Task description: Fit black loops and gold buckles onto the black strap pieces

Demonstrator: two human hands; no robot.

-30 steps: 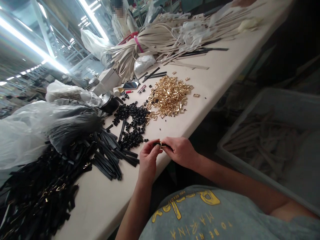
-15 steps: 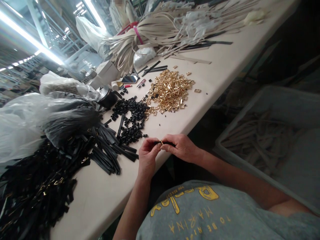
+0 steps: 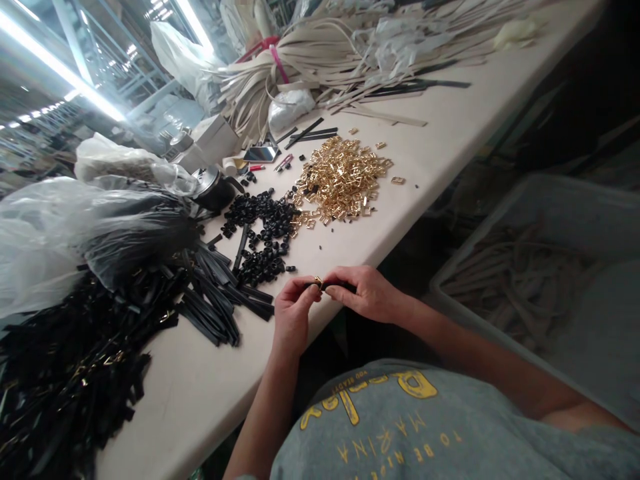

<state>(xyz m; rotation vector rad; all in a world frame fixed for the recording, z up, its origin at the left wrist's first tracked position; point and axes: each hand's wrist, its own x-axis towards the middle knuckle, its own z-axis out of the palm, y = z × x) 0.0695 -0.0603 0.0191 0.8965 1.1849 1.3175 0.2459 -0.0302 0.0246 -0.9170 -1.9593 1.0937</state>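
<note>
My left hand [image 3: 295, 308] pinches a small gold buckle [image 3: 318, 283] between thumb and fingers at the table's front edge. A short black strap [image 3: 341, 287] runs from the buckle into my right hand [image 3: 371, 293], whose thumb and fingers are closed on it. Just how strap and buckle join is hidden by my fingertips. Beyond my hands lies a heap of gold buckles [image 3: 345, 177]. Left of that heap is a pile of small black loops [image 3: 263, 223], with black straps [image 3: 213, 293] lying nearer to my left hand.
Black straps with gold buckles [image 3: 75, 367] are massed at the left, beside plastic bags [image 3: 45, 233]. A dark metal pot [image 3: 215, 189], a phone [image 3: 261, 155] and bundled pale strips [image 3: 320, 53] stand or lie farther back. A bin of strips [image 3: 525, 287] is at the right, below the table [image 3: 200, 407].
My fingers have shifted slightly around the buckle, and more of its gold shows at my left fingertips. Both hands remain at the table edge. The view has moved a little.
</note>
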